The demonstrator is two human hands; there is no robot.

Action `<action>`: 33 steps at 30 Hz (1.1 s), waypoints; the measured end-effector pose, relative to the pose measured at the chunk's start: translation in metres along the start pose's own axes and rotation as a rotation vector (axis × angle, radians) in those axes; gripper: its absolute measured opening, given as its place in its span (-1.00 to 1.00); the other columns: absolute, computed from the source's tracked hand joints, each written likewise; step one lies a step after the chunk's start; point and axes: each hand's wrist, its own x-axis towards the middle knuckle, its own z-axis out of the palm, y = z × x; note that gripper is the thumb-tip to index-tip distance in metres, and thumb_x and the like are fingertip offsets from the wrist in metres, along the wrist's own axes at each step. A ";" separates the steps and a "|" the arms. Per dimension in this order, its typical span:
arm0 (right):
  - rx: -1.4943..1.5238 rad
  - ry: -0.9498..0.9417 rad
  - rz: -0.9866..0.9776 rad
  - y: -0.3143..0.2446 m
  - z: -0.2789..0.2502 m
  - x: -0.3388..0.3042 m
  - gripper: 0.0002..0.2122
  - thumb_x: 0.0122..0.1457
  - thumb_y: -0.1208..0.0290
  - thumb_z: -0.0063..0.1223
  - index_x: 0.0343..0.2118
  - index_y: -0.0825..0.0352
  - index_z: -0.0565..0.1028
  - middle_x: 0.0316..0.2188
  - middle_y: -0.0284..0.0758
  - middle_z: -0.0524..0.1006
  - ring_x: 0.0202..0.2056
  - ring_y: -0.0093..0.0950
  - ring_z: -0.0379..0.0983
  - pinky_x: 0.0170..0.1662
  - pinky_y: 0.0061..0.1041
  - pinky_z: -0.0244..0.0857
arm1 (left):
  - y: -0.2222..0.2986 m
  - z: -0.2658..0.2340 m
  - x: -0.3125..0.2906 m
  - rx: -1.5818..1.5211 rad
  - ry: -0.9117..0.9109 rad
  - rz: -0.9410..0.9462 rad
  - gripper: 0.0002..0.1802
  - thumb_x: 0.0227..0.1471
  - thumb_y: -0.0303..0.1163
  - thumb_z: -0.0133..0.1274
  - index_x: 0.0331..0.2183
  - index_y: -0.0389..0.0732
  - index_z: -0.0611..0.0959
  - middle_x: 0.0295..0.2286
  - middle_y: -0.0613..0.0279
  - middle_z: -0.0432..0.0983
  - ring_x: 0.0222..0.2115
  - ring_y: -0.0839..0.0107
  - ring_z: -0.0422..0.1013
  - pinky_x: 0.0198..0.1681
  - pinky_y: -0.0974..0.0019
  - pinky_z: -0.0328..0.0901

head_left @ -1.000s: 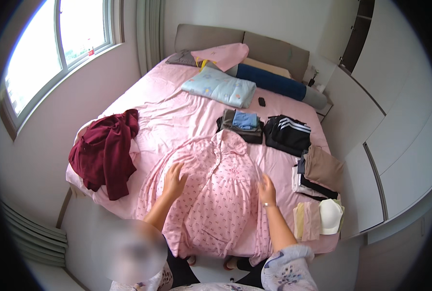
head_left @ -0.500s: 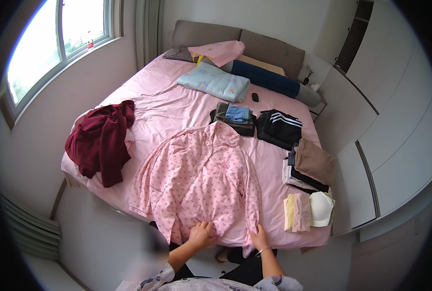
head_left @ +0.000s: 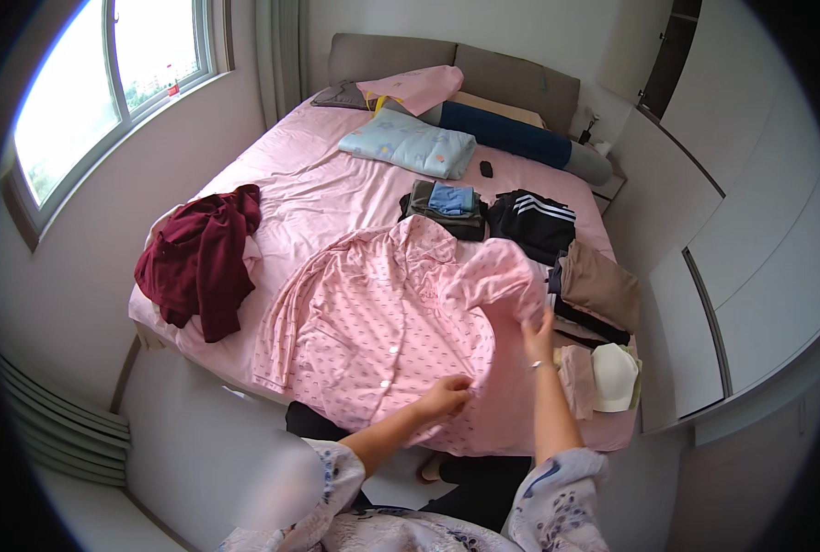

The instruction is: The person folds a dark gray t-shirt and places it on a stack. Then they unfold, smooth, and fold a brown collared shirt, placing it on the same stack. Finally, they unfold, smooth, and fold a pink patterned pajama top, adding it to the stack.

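A pink patterned button-up pajama shirt (head_left: 359,336) lies spread over the near part of the bed, collar toward the headboard. My right hand (head_left: 539,339) is closed on its right sleeve (head_left: 497,276), which is lifted off the bed and bent outward. Lower and further left, my left hand (head_left: 445,397) pinches the shirt near the bottom of its right side. White buttons show down the front. Part of the folded clothes at the right edge is covered by my right forearm.
On the pink-sheeted bed (head_left: 290,179), a crumpled maroon garment (head_left: 198,262) lies left. Folded dark clothes (head_left: 531,225), brown clothes (head_left: 598,276) and a white bra (head_left: 615,379) line the right side. Farther back are a folded light-blue quilt (head_left: 408,144) and a dark-blue bolster (head_left: 506,138).
My right hand has raised the sleeve up and to the right, away from the bed's near edge. My left hand has shifted right and slightly up along the shirt.
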 end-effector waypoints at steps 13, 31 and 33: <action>0.380 -0.184 0.676 0.025 0.015 -0.228 -0.65 0.07 0.14 0.04 -0.37 0.41 0.42 -0.46 -0.33 0.47 -0.43 -0.53 0.37 -0.32 -0.53 0.27 | -0.059 -0.206 -0.135 0.880 1.219 0.663 -0.63 -0.24 -0.55 0.03 -0.24 -0.29 0.49 -0.37 0.06 0.42 -0.37 0.20 0.36 -0.27 0.26 0.27; 0.339 0.017 0.560 0.027 -0.028 -0.220 -0.72 0.14 0.28 -0.06 -0.33 0.46 0.45 -0.45 -0.40 0.44 -0.42 -0.61 0.30 -0.34 -0.60 0.23 | -0.052 -0.250 -0.132 1.319 1.031 0.151 -0.66 -0.15 -0.48 -0.12 -0.22 -0.31 0.44 -0.17 -0.08 0.33 -0.12 0.04 0.27 -0.06 0.15 0.21; 0.387 0.024 0.790 0.052 -0.029 -0.234 -0.67 0.15 0.23 -0.06 -0.19 0.43 0.42 -0.29 -0.29 0.46 -0.29 -0.50 0.38 -0.22 -0.51 0.28 | -0.053 -0.253 -0.125 1.314 1.159 0.061 -0.71 -0.13 -0.46 -0.13 -0.26 -0.29 0.45 -0.19 -0.06 0.35 -0.15 0.03 0.29 -0.09 0.14 0.23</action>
